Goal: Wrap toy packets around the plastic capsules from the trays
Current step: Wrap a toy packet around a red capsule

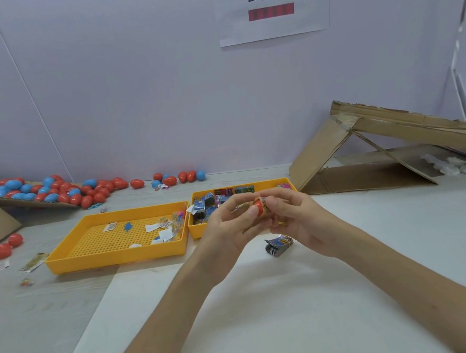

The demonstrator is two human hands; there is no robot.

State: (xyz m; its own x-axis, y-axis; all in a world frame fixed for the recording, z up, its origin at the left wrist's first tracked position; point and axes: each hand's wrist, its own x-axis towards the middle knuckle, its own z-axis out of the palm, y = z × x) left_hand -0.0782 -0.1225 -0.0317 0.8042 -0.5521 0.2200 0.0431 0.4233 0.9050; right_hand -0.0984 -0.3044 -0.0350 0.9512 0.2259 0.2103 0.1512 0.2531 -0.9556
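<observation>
1. Head camera looks down at my two hands, held up just in front of the packet tray (258, 185).
2. My left hand (227, 224) and my right hand (291, 215) both pinch one red capsule (259, 206). My fingers are curled round it from both sides.
3. A shiny packet (241, 206) goes part of the way round the capsule. One red end shows between my thumbs, so I think this wrap is only half done.
4. One more folded packet (278, 245) lies on the table (249, 313), in front of the packet tray and under my right hand. I guess it waits for its turn.
5. The packet tray has lots of packets in it. That tells me there is a lot of wrapping left.
6. The other tray (115, 259) sits just left of the packet tray. It holds only paper scraps and a few small bits.
7. A big pile of capsules (50, 189), red and blue, lies far to the left of the packet tray and behind it, by the wall. None of them look wrapped.
8. A cardboard ramp (373, 133) leans to the right of the packet tray. I see no wrapped capsules set down there or anywhere, so I cannot tell how many are finished.
9. To me the job looks near its start, with most capsules to go.
</observation>
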